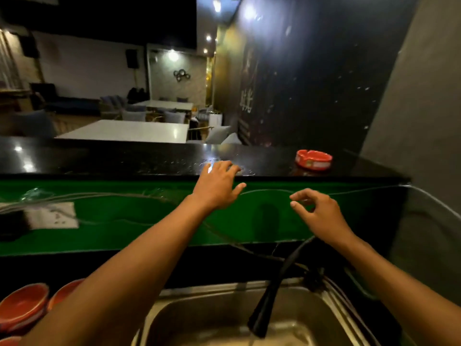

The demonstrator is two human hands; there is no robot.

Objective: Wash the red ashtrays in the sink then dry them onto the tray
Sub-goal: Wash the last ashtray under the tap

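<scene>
Down at the bottom I see the metal sink, and a black tap leans over it with its spout pointing into the bowl. Some water seems to run from the spout, but it is too blurry for me to be sure. At the bottom left, red ashtrays sit in stacks beside the sink, partly hidden behind my left arm. Both my arms reach forward over the sink. My left hand is up at the edge of the black counter, with its fingers spread wide and fairly straight, and it holds nothing. The fingertips are at the shiny, wet-looking top, though I cannot tell if they touch it. My right hand hangs in front of the green wall below the counter, with its fingers loosely curled, and it holds nothing too. One more red ashtray sits upright on the counter, far to the right, well apart from both hands. Behind the counter I see a dim room with white tables and chairs.
</scene>
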